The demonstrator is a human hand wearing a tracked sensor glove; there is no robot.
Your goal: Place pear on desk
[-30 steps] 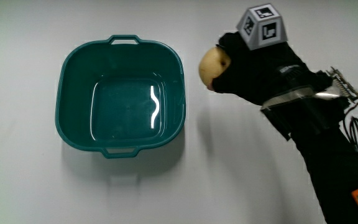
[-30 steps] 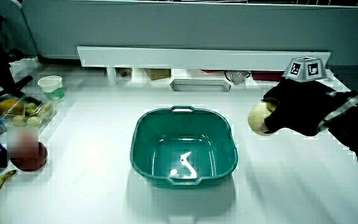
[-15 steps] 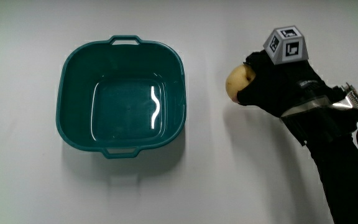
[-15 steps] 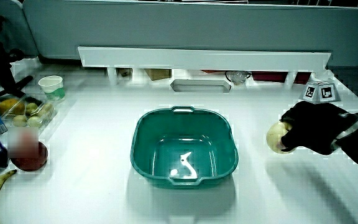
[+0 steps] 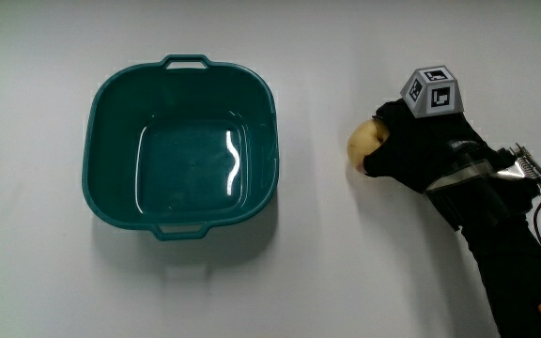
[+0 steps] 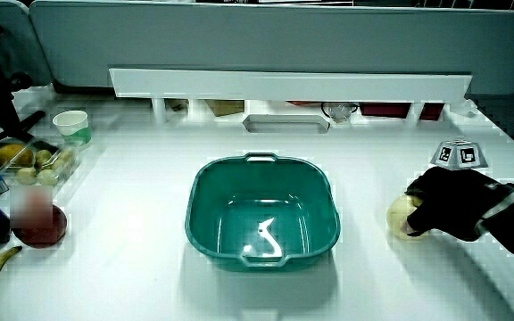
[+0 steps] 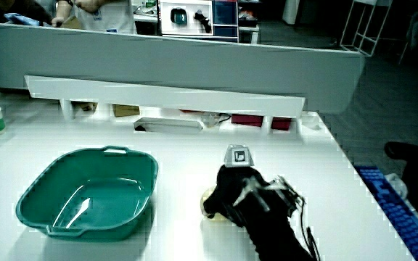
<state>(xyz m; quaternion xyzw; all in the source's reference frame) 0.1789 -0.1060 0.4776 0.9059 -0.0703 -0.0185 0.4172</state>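
we see the hand (image 5: 419, 148) beside the teal basin (image 5: 181, 145), fingers wrapped on the pear (image 5: 364, 145), pear resting low on the white desk (image 5: 317, 263), apart from the basin

Glossy teal plastic basin (image 5: 181, 145); matt smooth pear (image 5: 364, 145); black cloth glove (image 5: 421, 150)
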